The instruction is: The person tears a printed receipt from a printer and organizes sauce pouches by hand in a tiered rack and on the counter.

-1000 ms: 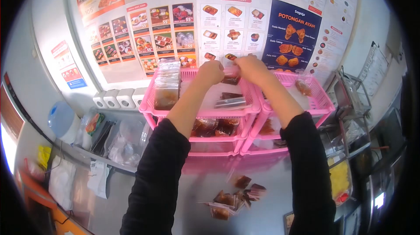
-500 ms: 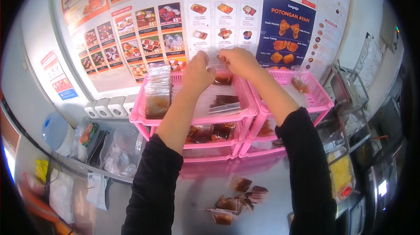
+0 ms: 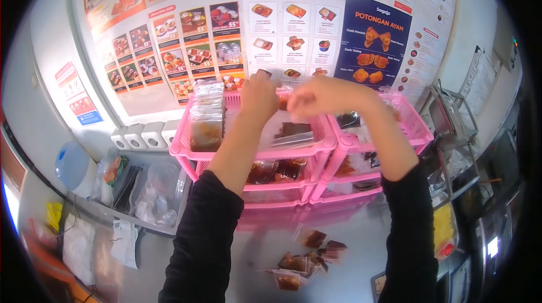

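My left hand [image 3: 261, 99] is raised over the back of the left pink basket [image 3: 248, 155], its fingers pinched at the top of a small clear sauce packet [image 3: 283, 103]. That packet is mostly hidden between my hands. My right hand [image 3: 330, 97] is just to the right, bent at the wrist, its fingers pointing left and smeared by motion. Beneath them in the basket lie a dark sauce packet [image 3: 294, 128] and flat clear plastic [image 3: 292, 140]. A tight row of upright brown sauce packets [image 3: 206, 135] fills the basket's left side.
A second pink basket [image 3: 389, 144] with packets adjoins on the right. Dark packets [image 3: 275, 171] sit on the lower tier. Loose sauce packets [image 3: 296, 262] lie on the metal counter [image 3: 248, 246]. A grey tray [image 3: 179, 198] of plastic stands left, a metal rack [image 3: 451, 122] right.
My right hand has come away from the packet's top, dropping and turning with its elbow swung outward. The left hand stays at the packet. The view has shifted slightly.
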Demonstrator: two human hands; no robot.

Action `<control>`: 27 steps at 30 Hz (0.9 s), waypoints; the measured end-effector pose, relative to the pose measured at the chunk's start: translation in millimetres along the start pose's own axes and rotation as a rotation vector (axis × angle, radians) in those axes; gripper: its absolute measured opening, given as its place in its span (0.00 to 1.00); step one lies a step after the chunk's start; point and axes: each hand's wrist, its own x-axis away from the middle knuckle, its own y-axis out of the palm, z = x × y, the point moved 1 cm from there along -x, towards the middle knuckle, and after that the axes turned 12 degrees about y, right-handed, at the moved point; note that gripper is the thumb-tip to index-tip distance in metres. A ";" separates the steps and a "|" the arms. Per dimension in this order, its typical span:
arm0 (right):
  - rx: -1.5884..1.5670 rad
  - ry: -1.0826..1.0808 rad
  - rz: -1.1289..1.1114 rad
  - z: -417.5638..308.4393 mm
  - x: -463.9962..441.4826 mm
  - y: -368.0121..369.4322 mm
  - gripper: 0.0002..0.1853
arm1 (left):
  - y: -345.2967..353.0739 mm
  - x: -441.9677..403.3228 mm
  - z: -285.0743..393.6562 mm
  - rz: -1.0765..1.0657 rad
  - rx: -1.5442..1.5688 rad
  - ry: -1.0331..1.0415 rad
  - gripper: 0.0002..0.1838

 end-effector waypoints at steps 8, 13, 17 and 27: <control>-0.053 0.072 0.058 -3.9 36.2 27.2 0.09 | 11.3 -4.5 -14.0 0.018 0.508 -0.315 0.18; -0.113 0.037 0.156 5.2 27.2 18.2 0.08 | 23.8 -11.2 -16.7 0.023 0.568 -0.287 0.15; -0.287 0.122 0.330 30.7 -10.1 6.8 0.06 | 31.7 -8.1 -24.6 0.066 0.686 -0.395 0.11; -0.616 0.258 0.630 85.0 -79.1 10.8 0.04 | 35.7 -13.2 -30.2 0.032 0.729 -0.536 0.13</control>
